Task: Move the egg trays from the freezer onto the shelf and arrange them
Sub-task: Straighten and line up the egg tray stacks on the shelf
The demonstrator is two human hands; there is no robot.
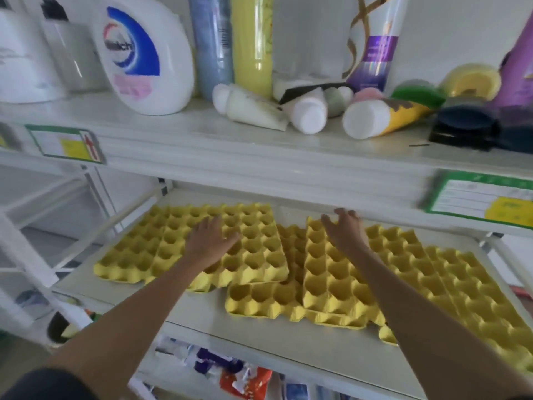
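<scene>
Two bare forearms reach forward from the bottom edge toward the white shelf (202, 321) that carries the yellow egg trays. The left hand (209, 239) lies palm down on the left egg tray (138, 249), fingers spread wide and flat across its cups, gripping nothing. The right hand (344, 230) hovers at the back edge of the middle egg tray (326, 278), fingers loosely spread and slightly curled; whether the fingertips touch it, I cannot tell. This middle tray overlaps a lower egg tray (259, 295) just right of the left one. A right egg tray (467, 287) lies further right on the same shelf. Above it, the upper shelf (173, 140) holds a white detergent bottle (144, 56) and toppled tubes (305, 111).
</scene>
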